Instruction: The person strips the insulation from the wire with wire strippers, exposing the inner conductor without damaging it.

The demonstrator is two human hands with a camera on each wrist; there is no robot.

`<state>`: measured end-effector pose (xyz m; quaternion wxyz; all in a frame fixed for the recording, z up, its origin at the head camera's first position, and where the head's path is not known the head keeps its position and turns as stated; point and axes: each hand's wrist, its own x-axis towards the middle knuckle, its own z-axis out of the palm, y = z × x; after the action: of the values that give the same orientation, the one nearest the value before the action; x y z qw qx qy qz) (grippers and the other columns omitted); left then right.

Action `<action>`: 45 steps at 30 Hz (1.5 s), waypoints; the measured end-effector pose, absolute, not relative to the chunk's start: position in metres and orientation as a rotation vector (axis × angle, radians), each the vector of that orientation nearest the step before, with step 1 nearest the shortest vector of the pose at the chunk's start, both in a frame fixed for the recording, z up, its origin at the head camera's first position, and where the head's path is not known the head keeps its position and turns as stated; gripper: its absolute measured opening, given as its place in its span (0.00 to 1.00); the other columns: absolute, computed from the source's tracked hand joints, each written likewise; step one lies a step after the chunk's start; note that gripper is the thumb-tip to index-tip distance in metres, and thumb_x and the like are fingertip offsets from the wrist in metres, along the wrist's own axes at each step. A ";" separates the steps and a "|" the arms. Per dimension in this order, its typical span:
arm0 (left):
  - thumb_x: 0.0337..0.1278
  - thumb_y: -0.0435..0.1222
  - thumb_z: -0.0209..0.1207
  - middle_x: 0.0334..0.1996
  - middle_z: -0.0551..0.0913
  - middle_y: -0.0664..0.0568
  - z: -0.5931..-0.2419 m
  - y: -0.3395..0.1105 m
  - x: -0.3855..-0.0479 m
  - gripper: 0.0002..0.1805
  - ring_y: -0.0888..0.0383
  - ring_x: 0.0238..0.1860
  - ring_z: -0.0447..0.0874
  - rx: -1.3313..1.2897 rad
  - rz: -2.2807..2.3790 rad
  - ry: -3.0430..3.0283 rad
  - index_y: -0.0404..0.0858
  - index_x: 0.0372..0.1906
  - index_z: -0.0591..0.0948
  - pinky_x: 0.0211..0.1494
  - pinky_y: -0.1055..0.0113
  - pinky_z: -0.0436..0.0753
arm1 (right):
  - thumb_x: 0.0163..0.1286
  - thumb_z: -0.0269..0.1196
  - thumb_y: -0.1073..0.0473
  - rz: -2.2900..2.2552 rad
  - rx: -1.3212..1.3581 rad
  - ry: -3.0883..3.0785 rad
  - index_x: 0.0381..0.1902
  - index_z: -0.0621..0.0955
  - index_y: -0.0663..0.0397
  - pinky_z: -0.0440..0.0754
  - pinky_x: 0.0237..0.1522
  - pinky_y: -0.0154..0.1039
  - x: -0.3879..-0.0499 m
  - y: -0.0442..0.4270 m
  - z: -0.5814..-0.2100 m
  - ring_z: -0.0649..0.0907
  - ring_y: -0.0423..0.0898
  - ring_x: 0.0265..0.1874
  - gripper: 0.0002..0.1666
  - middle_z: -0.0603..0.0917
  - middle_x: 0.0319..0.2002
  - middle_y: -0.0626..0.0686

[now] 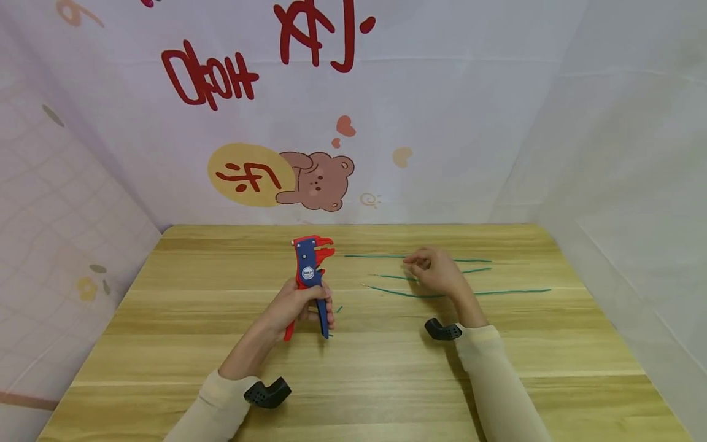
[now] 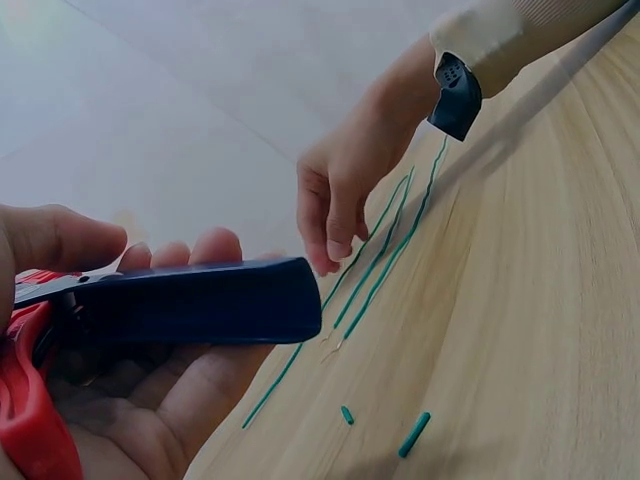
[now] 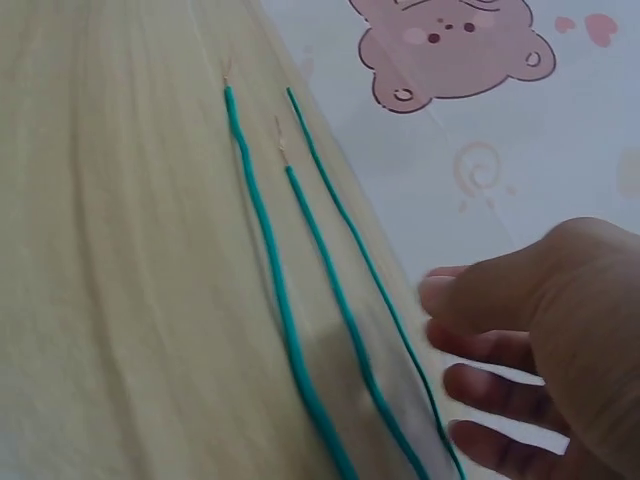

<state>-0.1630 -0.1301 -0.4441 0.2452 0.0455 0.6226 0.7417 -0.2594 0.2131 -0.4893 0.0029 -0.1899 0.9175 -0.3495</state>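
My left hand [image 1: 293, 306] grips the handles of a red and blue wire stripper [image 1: 307, 261]. Its head points away from me, with the jaws parted around nothing. Three thin green wires lie side by side on the table. The near wire [image 1: 513, 291] and the middle wire [image 3: 325, 258] have bare copper strands at their left ends. Green covering reaches the left end of the far wire [image 1: 372, 256]. Above the wires is my right hand [image 1: 439, 270], fingers loosely bent and holding nothing. Its fingertips [image 3: 440, 292] are close to the far wire; the right wrist view shows them apart from it.
Short green offcuts [image 2: 414, 435] lie on the wooden table [image 1: 386, 380] near the stripper's handles. A white printed cloth [image 1: 442, 123] hangs behind the table's back edge, and more cloth closes off both sides.
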 end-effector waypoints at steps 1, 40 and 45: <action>0.72 0.35 0.54 0.29 0.83 0.48 -0.445 -0.130 -0.163 0.09 0.50 0.30 0.90 0.124 2.024 1.698 0.33 0.46 0.73 0.46 0.48 0.91 | 0.70 0.65 0.63 -1.106 -0.617 2.908 0.47 0.89 0.57 0.86 0.41 0.46 -0.260 0.212 -0.491 0.86 0.51 0.39 0.10 0.88 0.45 0.56; 0.71 0.36 0.55 0.29 0.83 0.49 -0.456 -0.136 -0.166 0.16 0.52 0.30 0.90 0.163 1.969 1.643 0.26 0.51 0.70 0.47 0.47 0.91 | 0.67 0.71 0.55 -0.884 -0.243 3.235 0.33 0.87 0.49 0.72 0.52 0.62 -0.253 0.191 -0.503 0.78 0.61 0.52 0.05 0.87 0.48 0.57; 0.70 0.35 0.55 0.29 0.83 0.49 -0.456 -0.135 -0.165 0.17 0.52 0.29 0.90 0.157 1.972 1.643 0.25 0.51 0.70 0.46 0.46 0.91 | 0.69 0.67 0.62 -0.941 -0.308 3.220 0.34 0.85 0.52 0.81 0.40 0.54 -0.253 0.198 -0.499 0.84 0.54 0.35 0.03 0.88 0.34 0.53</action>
<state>-0.1655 -0.1351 -0.4564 0.2811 0.0587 0.6130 0.7360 -0.2528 0.1976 -0.4987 -0.1135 -0.0908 0.9497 -0.2775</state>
